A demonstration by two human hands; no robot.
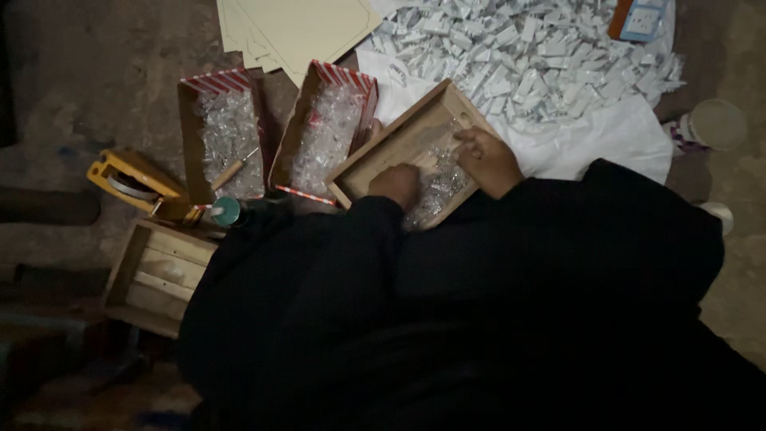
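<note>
A shallow wooden tray (392, 140) lies tilted in front of me, with small clear plastic-wrapped pieces (441, 182) in its lower right part. My left hand (396, 183) rests knuckles-up inside the tray at its near edge, fingers curled; whether it holds anything is hidden. My right hand (487, 160) lies over the tray's right side, fingers bent down onto the clear pieces. Black sleeves cover both arms.
Two cardboard boxes with red-striped flaps (226, 132) (331, 128) hold clear wrapped pieces. A heap of small white packets (527, 56) lies on white sheeting. A yellow tape dispenser (132, 182), a wooden crate (159, 275), cardboard sheets (295, 32) and a cup (716, 124) surround them.
</note>
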